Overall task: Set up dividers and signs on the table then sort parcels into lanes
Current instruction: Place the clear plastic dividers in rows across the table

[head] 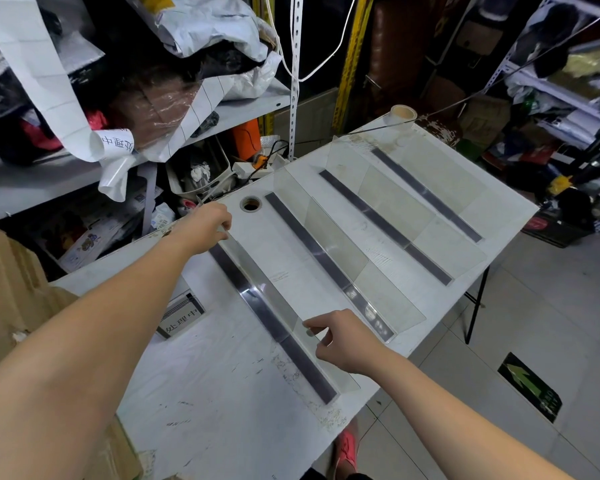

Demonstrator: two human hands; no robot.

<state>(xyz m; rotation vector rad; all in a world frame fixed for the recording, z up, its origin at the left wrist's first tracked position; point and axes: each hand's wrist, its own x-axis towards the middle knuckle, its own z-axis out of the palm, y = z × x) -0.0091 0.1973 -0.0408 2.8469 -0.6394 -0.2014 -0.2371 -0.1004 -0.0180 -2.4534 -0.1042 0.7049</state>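
Dividers of clear plastic with dark base strips are seen on the white table in the head view. The nearest divider is held at both ends. Its far end is gripped by the left hand, whose fingers are curled down over the top edge. Its near part is pinched at the top edge between the thumb and fingers of the right hand. Its long axis is laid from the table's far edge, beside a round hole, to the near edge, roughly parallel with three other dividers placed toward the right edge. Its upright clear wall is hard to make out against the tabletop. A sign is seen near the left edge, partly covered by the left forearm.
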